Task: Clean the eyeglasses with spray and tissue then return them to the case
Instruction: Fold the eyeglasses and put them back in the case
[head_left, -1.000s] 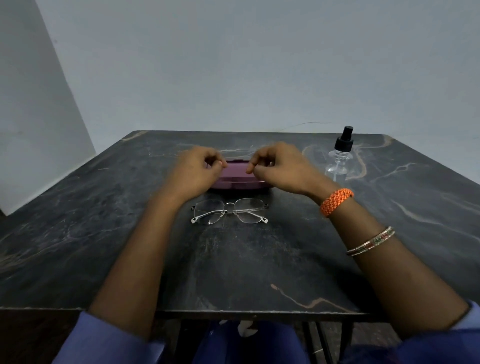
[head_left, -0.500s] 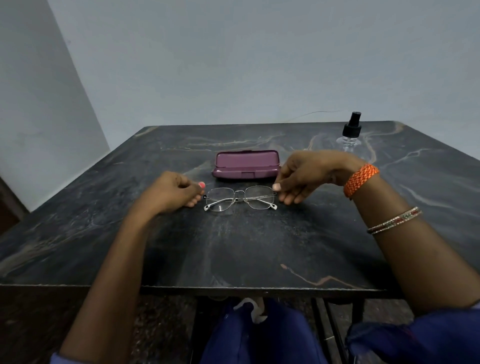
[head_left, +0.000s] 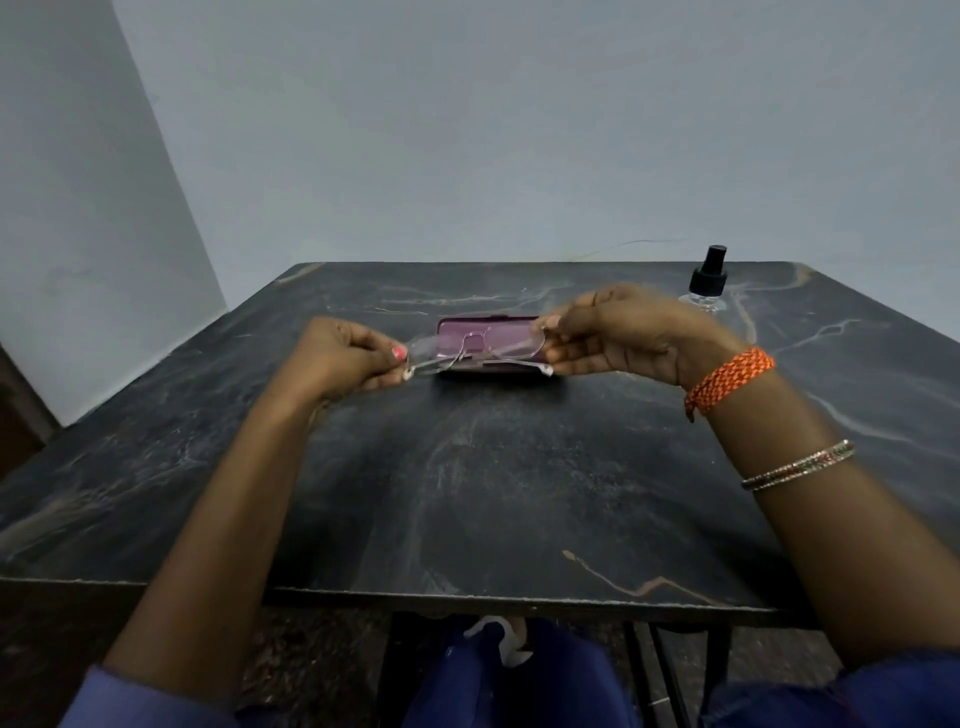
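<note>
While I look down from the head camera, my left hand (head_left: 345, 353) pinches the left end of the eyeglasses (head_left: 475, 353) and my right hand (head_left: 623, 332) pinches the right end, fingers pressed together on the thin frame. I hold the eyeglasses raised off the dark marbled tabletop (head_left: 493, 493), stretched level between both hands. They are blurred, so I cannot tell whether the temples are folded. Seen through the clear lenses, the maroon eyeglass case (head_left: 488, 338) lies closed on the tabletop just behind them. A clear spray bottle (head_left: 704, 283) with a black nozzle stands upright near the far right corner, well apart from the case and beyond my right hand. On my right wrist sits an orange woven band (head_left: 730, 379), and further up the forearm a pair of thin bangles (head_left: 797, 465).
</note>
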